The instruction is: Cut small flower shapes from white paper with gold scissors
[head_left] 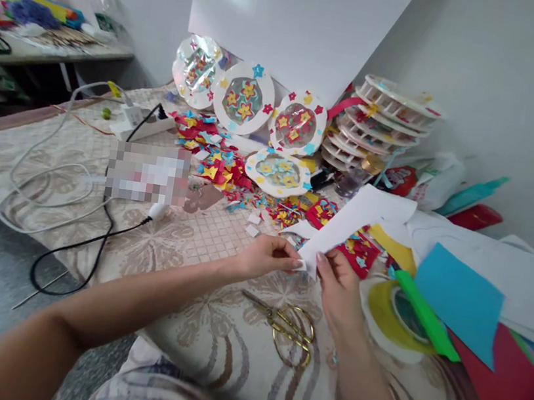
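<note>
White paper strip (336,233) is up off the table between both hands, long end running away from the person, far end curling over. Left hand (269,256): thumb and fingertips clamped together on a small white tab (301,266) at the strip's near end; can't tell if tab and strip are one piece. Right hand (340,286): thumb and fingers pinched on the strip's near end.

Risks, my read: paper looks thin and smooth, so uneven pull from the two pinches could tear or crease it. Far end is unsupported by hand, could snag or drag the loose confetti-like scraps (289,215) near it. Gold-handled scissors (272,315) lie just below the hands; a dropping wrist could knock them. Green cutter (427,315) rests tilted on the yellow tape roll (382,302), so a right forearm bump could slide it off.

Around: matte blue sheet (457,296) and red sheet (504,385) at right. Behind: scalloped white discs (262,110) with clear, glossy centres and star cutouts, beside a tiered white stack (382,120). All on a patterned tablecloth (166,245).
</note>
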### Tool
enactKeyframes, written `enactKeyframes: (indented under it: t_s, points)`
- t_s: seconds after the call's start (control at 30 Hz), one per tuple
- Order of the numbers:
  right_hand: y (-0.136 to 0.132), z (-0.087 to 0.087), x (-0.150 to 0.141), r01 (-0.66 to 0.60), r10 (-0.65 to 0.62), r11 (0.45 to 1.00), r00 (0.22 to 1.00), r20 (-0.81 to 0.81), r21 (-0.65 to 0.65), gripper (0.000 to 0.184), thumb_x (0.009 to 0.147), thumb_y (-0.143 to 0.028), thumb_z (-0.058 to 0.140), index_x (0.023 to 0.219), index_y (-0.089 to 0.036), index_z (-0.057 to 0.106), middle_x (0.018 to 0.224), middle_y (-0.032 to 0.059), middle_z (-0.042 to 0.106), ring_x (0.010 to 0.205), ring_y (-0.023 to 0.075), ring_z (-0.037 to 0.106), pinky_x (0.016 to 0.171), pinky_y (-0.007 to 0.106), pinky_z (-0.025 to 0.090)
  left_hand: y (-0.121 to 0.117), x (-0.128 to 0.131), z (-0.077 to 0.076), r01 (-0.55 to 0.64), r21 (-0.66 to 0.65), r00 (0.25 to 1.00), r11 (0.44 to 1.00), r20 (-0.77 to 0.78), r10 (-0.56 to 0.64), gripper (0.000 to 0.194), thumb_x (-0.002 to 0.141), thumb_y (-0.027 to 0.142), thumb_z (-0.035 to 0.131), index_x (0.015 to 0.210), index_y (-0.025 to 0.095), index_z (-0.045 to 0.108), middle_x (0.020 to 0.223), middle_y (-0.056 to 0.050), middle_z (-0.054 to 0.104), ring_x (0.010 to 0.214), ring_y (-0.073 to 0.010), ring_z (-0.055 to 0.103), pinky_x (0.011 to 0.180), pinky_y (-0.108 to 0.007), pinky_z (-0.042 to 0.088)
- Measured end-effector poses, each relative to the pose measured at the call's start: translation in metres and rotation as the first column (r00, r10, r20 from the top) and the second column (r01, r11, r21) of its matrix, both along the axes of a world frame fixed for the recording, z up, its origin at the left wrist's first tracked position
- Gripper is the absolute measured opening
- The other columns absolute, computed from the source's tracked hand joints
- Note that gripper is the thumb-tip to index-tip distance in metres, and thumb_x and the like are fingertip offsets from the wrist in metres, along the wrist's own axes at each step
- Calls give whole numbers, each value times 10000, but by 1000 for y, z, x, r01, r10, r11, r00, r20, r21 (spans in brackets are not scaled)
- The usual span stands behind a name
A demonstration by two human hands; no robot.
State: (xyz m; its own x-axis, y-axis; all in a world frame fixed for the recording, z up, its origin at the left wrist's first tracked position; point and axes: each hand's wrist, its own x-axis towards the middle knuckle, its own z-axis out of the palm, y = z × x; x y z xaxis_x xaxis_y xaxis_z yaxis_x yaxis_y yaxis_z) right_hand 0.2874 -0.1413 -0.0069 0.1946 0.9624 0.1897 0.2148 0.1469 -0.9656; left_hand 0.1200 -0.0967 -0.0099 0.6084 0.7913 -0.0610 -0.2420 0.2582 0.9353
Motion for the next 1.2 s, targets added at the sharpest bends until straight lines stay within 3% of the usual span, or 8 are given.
enactKeyframes:
  t_s: [0.17,0.33,0.43,0.73,0.93,1.03,1.13,1.2]
  points:
    - [-2,14,17,35,-44,999,968,247,40,264,875,-409,499,970,-182,596,853,39,675,744,177,601,662,280,479,6,-10,13,-122,62,989,991,-77,127,377,639,445,763,754,121,607,653,-14,635,607,-104,603,631,-250,506]
    - [-5,23,37,27,-43,999,808,588,37,306,892,-402,469,973,-173,656,812,49,697,601,160,569,542,258,432,19,-22,27,-287,172,951,942,-68,302,279,709,373,718,822,137,621,690,9,608,592,-79,551,596,-219,479]
    - [-4,24,48,-9,-26,999,713,701,47,281,894,-363,475,941,-182,684,842,65,718,655,185,614,587,281,461,22,-25,31,-326,187,933,927,-90,347,272,729,361,696,875,141,630,712,9,600,593,-74,528,580,-207,460]
    - [-3,33,67,-206,71,977,572,817,59,231,907,-315,496,926,-220,705,879,60,710,829,211,636,766,363,487,28,-29,27,-322,325,887,889,-224,403,268,702,377,700,758,140,587,816,-26,620,699,-105,552,645,-228,449]
    - [-2,36,71,-303,112,951,511,852,57,238,911,-343,498,904,-222,704,814,50,696,777,207,597,753,375,472,28,-27,23,-233,236,936,944,-209,283,264,691,357,703,767,135,582,717,2,599,641,-92,546,612,-225,434]
    - [-4,39,63,-195,-96,953,536,839,233,230,903,-321,501,950,-208,696,878,84,680,864,238,588,792,408,470,26,-25,24,-266,227,935,937,-175,308,277,665,355,727,747,135,581,722,0,606,645,-93,549,609,-223,439]
    - [-15,41,43,34,-429,853,613,663,520,220,902,-251,475,993,-206,670,952,112,658,930,243,592,849,420,467,27,-25,24,-358,201,913,912,-128,386,279,658,353,739,735,142,573,731,-7,613,648,-94,544,591,-215,429]
    - [-25,41,27,57,-444,833,662,603,551,203,889,-218,483,1004,-229,650,890,91,667,859,228,614,806,397,491,29,-25,22,-427,159,890,890,-97,445,276,664,352,739,747,147,575,720,-5,611,627,-86,530,559,-203,403]
